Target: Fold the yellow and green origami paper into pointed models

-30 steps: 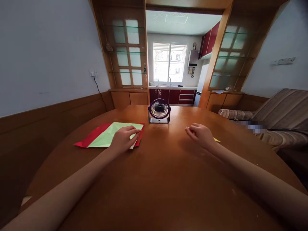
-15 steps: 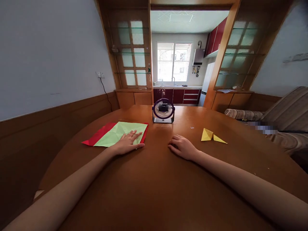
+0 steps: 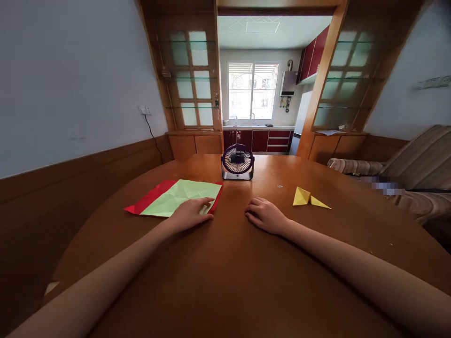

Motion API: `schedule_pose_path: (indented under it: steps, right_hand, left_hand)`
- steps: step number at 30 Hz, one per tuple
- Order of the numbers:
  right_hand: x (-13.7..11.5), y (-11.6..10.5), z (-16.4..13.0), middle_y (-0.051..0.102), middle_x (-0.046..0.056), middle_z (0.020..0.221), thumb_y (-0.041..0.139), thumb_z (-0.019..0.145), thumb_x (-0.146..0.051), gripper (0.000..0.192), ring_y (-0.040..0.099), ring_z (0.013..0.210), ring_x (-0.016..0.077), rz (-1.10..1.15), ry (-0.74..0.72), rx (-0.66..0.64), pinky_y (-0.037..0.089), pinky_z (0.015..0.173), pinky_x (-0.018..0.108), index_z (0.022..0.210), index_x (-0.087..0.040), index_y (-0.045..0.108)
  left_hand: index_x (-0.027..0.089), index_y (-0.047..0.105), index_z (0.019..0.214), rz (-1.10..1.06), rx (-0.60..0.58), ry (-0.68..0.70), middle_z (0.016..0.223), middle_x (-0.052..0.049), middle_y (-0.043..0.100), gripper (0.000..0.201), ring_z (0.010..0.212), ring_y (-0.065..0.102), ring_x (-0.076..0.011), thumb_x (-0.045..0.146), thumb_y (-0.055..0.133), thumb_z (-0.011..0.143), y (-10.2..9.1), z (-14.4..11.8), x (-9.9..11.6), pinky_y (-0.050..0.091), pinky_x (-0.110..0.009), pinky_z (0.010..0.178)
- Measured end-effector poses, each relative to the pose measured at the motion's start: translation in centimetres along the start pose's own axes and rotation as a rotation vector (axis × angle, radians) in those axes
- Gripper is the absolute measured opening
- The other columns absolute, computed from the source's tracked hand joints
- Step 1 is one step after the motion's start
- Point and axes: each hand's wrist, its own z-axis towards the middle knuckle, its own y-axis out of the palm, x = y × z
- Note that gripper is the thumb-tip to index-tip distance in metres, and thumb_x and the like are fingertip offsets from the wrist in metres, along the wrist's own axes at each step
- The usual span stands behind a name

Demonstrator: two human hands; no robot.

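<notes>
My left hand lies flat on the near right corner of a creased light green paper sheet, which lies on top of a red sheet. The fingers rest on the paper without gripping it. My right hand rests on the bare wooden table, fingers loosely curled, holding nothing. A folded yellow paper shape lies on the table to the right of my right hand, apart from it.
A small dark desk fan stands at the far middle of the table. A striped sofa is at the right. A wood-panelled wall runs along the left, and a kitchen opens behind the fan.
My right hand drew back from the yellow folded paper, leaving it on the table, and came to rest near the middle. My left hand stayed on the green sheet.
</notes>
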Motion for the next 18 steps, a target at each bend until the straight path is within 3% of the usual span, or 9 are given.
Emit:
schedule_pose_path:
  steps: [7, 14, 18]
  right_hand:
    - [-0.1, -0.1, 0.0, 0.060, 0.008, 0.089, 0.050, 0.093, -0.022, 0.018, 0.056, 0.083, 0.0188, -0.001, 0.000, -0.009, 0.047, 0.079, 0.034, 0.090, -0.016, 0.067]
    - [-0.1, -0.1, 0.0, 0.060, 0.008, 0.089, 0.050, 0.093, -0.022, 0.018, 0.056, 0.083, 0.0187, -0.001, 0.007, -0.011, 0.047, 0.079, 0.034, 0.090, -0.015, 0.067]
    - [-0.1, -0.1, 0.0, 0.060, 0.009, 0.089, 0.050, 0.092, -0.021, 0.019, 0.056, 0.083, 0.0188, -0.006, 0.002, -0.013, 0.048, 0.079, 0.034, 0.090, -0.015, 0.067]
  left_hand:
    - [0.025, 0.056, 0.132, -0.210, -0.205, 0.029, 0.137, -0.004, 0.056, 0.076, 0.127, 0.048, -0.0312, 0.047, 0.073, 0.061, -1.0, 0.4, -1.2, 0.040, -0.036, 0.102]
    - [0.025, 0.056, 0.131, -0.301, -0.331, 0.144, 0.142, -0.001, 0.052, 0.065, 0.132, 0.044, -0.0272, 0.029, 0.057, 0.066, -2.4, -0.1, -2.1, 0.037, -0.036, 0.107]
    - [0.024, 0.059, 0.126, -0.353, -0.326, 0.107, 0.137, -0.002, 0.056, 0.057, 0.129, 0.050, -0.0246, 0.030, 0.055, 0.069, -2.5, -0.1, -2.1, 0.041, -0.034, 0.104]
